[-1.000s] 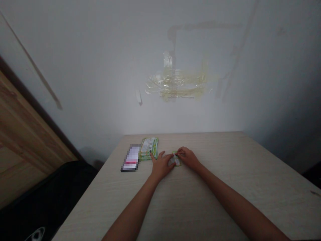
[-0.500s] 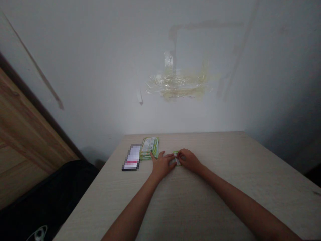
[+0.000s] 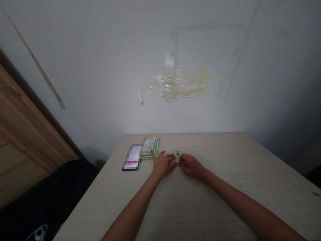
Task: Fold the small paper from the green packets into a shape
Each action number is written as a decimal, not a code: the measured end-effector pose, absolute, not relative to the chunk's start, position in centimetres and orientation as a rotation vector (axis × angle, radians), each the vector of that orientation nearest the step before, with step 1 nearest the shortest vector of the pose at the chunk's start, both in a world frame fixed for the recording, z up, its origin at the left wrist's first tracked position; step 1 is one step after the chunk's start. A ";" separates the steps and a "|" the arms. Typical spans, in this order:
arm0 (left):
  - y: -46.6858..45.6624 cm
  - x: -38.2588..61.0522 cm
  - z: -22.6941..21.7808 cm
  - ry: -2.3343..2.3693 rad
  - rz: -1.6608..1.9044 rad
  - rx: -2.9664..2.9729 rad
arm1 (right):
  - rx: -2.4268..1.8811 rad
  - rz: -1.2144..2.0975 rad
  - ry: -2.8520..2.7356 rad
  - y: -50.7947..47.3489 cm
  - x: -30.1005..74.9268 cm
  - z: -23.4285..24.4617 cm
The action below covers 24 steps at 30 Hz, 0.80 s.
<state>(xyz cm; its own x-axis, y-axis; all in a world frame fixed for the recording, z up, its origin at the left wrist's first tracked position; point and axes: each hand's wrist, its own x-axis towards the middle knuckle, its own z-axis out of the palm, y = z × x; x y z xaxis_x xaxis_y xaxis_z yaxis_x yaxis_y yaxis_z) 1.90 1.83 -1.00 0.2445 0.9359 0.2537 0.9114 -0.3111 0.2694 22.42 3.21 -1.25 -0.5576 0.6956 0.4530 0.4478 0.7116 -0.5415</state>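
Green sachet (image 3: 177, 155) between both hands: drew the right hand (image 3: 192, 166) back from over it to its 3 o'clock side, fingertips pinched on it, kept the left hand (image 3: 162, 164) spread at 9 o'clock, thumb touching, and bunched it smaller on the table (image 3: 225, 187).

The stack of green packets (image 3: 150, 147) and the phone (image 3: 132, 157) lie side by side near the far left corner of the surface (image 3: 225, 180), just beyond the left hand (image 3: 162, 164). A small packet (image 3: 177, 156) fills the gap to the right hand (image 3: 191, 165). A wall (image 3: 100, 83) rises behind the far edge. Toward the right and near edges the way lies open.
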 end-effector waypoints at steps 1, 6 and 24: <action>1.8 1.9 -1.0 1.802 0.571 2.424 | -0.863 0.493 -2.256 3.0 22.5 -1.2; 1.7 2.1 -0.7 1.833 0.524 2.407 | -0.872 0.499 -2.259 2.3 22.7 -1.1; 1.6 1.9 -0.6 1.815 0.526 2.392 | -0.750 0.472 -2.345 1.9 22.7 -0.9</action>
<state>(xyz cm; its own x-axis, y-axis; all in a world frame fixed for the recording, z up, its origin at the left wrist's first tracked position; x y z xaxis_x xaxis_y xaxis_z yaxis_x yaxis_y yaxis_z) 1.94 1.63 -0.63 0.2333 0.9485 0.2143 0.9162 -0.2882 0.2784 22.68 1.90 -0.88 -0.6433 0.6171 0.4532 0.3937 0.7743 -0.4955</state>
